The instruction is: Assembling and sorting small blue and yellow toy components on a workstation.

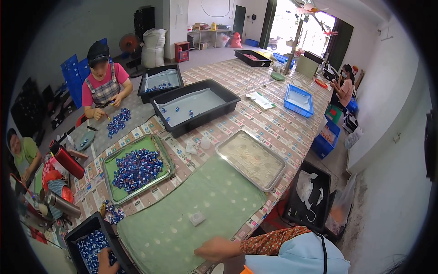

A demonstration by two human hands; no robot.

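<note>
- Your left hand [107, 262] is down in the near-left black bin [117, 243], fingers among small blue-and-white pieces [90, 245]; you can't tell from this view whether it grasps any.
- Those pieces look light, stiff and perhaps slippery, so they'd likely roll; pinching one across its middle with fingertips should suit.
- Your right hand [219, 249] is half curled at the near edge of the green cloth [169, 230]; whether anything sits in its fingers can't be told.
- The cloth looks soft and would probably wrinkle if dragged.
- A small pale block [197, 218] sits on it, just beyond your right hand, a likely snag for a sweep.
- The bin's right wall stands between your left hand and the cloth; lift clear of it.
- Loose pieces [115, 213] lie just beyond the bin, with a steel flask [64, 204] and a red flask [68, 160] farther left.
- Past the cloth, a green-lined tray [119, 197] holds more pieces on the left; a pale-lined tray [278, 176] touches its far right.
- Farther off stand a large black tray [205, 118] and, far left, a co-worker [107, 86] at another pile [119, 122].
</note>
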